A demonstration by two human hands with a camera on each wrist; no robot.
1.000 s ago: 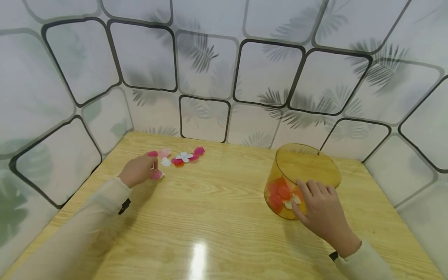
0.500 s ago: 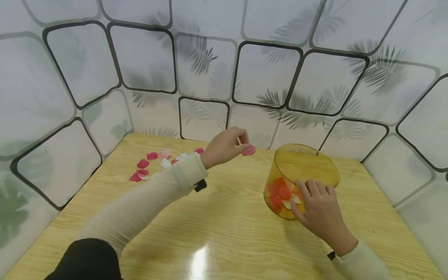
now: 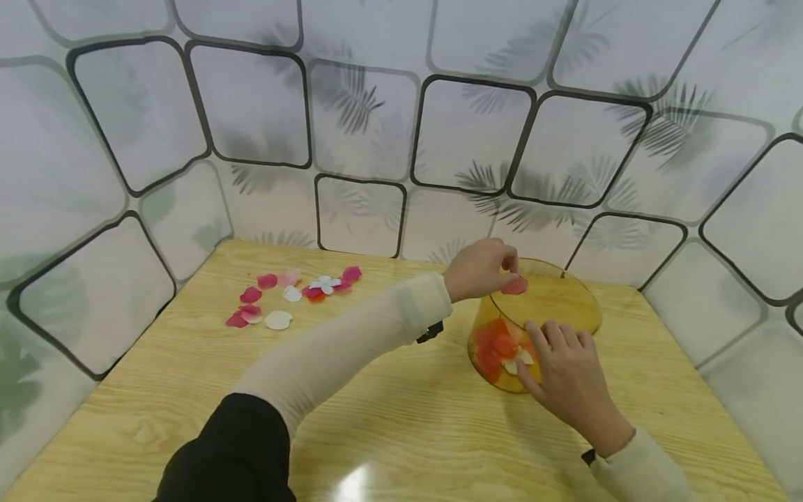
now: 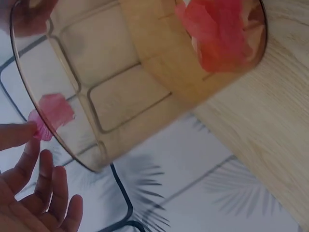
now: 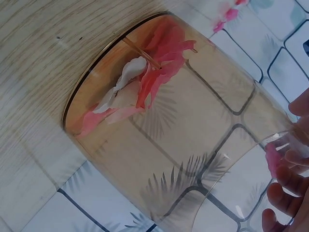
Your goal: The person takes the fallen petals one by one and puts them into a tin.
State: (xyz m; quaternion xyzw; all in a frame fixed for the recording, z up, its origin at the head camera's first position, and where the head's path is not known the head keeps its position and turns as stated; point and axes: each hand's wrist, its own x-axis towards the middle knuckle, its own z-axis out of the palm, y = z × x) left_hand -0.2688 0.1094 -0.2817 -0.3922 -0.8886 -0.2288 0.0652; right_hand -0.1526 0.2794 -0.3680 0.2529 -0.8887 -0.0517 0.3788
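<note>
Left hand at about ten o'clock on the mouth of the amber container, thumb and finger clamped on one pink petal. Right hand touches the near wall and rim toward five o'clock: fingers bent, thumb apart from them; cannot tell whether they clasp. Container stands on the table; inner petals heaped low toward eight o'clock. Loose petals well apart, nine to ten o'clock. Likely trouble: released short of the rim (its edge crosses the petal, left wrist view), it could flutter outside. Thin petal might cling to skin. A knock could shift the container.
</note>
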